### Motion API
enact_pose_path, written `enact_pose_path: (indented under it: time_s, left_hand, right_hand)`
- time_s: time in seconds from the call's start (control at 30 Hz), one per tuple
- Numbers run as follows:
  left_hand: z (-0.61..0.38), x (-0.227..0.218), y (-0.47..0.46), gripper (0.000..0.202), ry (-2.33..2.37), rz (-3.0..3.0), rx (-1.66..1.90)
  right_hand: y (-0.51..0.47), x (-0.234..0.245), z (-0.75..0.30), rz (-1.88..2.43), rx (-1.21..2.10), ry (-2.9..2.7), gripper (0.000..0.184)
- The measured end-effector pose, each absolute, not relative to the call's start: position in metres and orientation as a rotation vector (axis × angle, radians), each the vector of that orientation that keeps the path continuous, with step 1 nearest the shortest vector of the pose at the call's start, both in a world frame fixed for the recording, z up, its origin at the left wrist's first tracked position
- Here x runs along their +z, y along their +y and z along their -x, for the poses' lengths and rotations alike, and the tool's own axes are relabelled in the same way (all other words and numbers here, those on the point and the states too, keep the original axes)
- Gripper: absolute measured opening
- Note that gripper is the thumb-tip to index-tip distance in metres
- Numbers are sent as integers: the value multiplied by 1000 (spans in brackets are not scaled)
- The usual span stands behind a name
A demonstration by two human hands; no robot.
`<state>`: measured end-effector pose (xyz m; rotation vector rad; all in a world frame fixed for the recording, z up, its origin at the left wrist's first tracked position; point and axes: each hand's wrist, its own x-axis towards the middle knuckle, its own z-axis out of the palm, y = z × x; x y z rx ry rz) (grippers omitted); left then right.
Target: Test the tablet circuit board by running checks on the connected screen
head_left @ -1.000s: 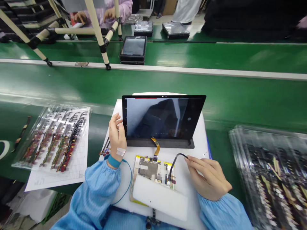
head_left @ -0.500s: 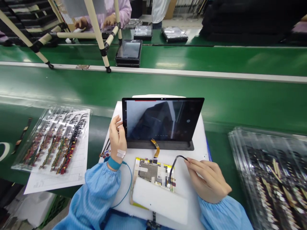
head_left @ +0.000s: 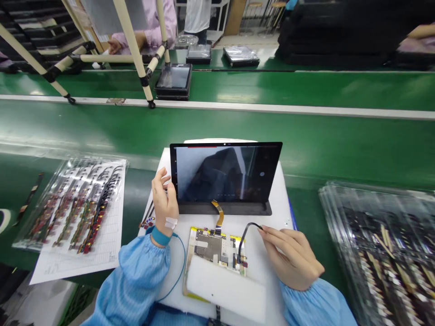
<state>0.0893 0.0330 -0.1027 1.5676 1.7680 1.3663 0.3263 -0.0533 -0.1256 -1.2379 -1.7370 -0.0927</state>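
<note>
A dark tablet screen stands propped in a black holder on a white foam pad. My left hand rests against the screen's left edge, fingers curled near it. An orange flex cable runs from the screen down to a circuit board lying flat in front. My right hand pinches the free end of a black cable that loops up from the board's right side. A white foam block covers the board's near part.
A clear tray of flex cables lies on a paper sheet at left. Stacked clear trays of parts sit at right. A green conveyor belt runs behind, with another tablet and a pipe frame. A person in pink sleeves works beyond.
The view has tilted slightly, so everything sits a little lower and to the left. My hands keep the same hold; the tablet on the far belt has drifted left.
</note>
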Motion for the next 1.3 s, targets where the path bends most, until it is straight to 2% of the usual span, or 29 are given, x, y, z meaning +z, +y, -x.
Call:
enact_pose_path:
  time_s: [0.2,0.4,0.57,0.73,1.0,1.17,1.3]
  left_hand:
    - [-97,-88,24,51,1592,-2338,1390]
    - [-116,-77,18,30,1286,-2886,984]
    - [-124,-86,19,33,1252,-3023,797]
    - [-125,-92,20,37,1272,-3068,714]
    - [-125,-90,19,36,1280,-3015,800]
    - [-114,-87,15,32,1210,-2865,1007]
    - [-100,-86,14,30,1407,-2505,1299]
  right_hand:
    - [-54,-130,-328,1233,-71,-1712,21]
    - [-55,-132,-329,1228,-66,-1696,20]
    - [-55,-133,-329,1211,-71,-1695,18]
    - [-54,-131,-329,1211,-73,-1703,19]
    - [-51,-126,-328,1186,-88,-1714,19]
    - [-50,-125,-329,1181,-85,-1718,17]
    - [-50,-124,-329,1183,-81,-1730,17]
